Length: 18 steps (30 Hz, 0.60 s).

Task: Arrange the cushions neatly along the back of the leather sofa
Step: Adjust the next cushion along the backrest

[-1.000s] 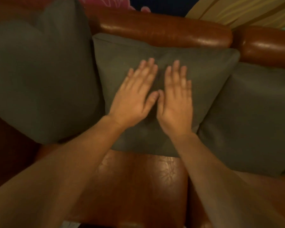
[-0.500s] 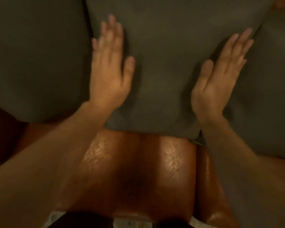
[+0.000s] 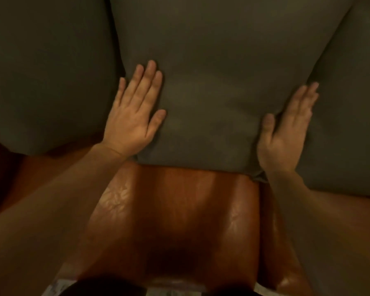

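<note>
Both palms flat and fingers straight, gripping nothing: the left hand (image 3: 135, 116) presses the middle cushion (image 3: 218, 82) by its left edge, the right hand (image 3: 286, 133) edge-on at its right seam, the cushion squarely between them against the sofa (image 3: 179, 210) back.

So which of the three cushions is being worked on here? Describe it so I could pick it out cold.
Start from the brown leather sofa seat. Three grey-green cushions stand along its back; take the middle cushion. It alone has the left hand lying flat on its left part and the right hand pressed edge-on into its right side.
</note>
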Tool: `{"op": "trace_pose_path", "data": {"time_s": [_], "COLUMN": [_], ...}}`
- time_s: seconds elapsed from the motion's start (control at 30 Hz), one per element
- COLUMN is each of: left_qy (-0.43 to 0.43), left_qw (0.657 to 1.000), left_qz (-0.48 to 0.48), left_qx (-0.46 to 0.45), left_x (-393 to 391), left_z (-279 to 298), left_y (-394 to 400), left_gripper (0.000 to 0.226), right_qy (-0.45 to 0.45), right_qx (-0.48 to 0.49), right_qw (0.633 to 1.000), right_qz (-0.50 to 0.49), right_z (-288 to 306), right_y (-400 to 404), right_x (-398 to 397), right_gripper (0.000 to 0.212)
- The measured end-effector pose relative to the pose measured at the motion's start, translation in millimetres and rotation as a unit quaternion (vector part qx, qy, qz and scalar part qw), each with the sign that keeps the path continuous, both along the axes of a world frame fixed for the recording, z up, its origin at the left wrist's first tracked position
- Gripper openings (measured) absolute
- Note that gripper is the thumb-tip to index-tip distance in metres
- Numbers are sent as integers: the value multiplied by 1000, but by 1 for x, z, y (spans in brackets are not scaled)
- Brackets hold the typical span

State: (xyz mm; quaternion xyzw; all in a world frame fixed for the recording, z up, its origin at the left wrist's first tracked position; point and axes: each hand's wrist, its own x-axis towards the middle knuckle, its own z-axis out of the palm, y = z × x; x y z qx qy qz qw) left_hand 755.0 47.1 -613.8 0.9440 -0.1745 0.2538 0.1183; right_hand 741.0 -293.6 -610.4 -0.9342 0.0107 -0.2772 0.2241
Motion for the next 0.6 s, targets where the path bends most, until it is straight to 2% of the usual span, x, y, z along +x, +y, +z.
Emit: {"op": "trace_pose_path", "data": {"time_s": [0.1, 0.2, 0.27, 0.4, 0.6], "left_qy": [14, 8, -1, -11, 61], "left_qw": [996, 996, 996, 995, 979], "left_qz": [-8, -43, -19, 34, 60], "left_qx": [-84, -82, -89, -91, -187], "left_x": [-12, -25, -25, -18, -19], "left_z": [5, 3, -1, -23, -56], "left_y": [-30, -81, -97, -65, -5], "left_gripper": [67, 63, 61, 70, 83], "right_qy": [-20, -47, -49, -55, -39], "right_qx": [47, -28, -83, -141, -87], "right_qw": [999, 996, 992, 986, 995], "right_qz": [-9, 64, 75, 65, 21], "right_z": [4, 8, 9, -4, -37], "right_y": [19, 81, 107, 86, 33], "right_x": [-13, -17, -13, -10, -15], "right_gripper": [69, 66, 59, 63, 77]}}
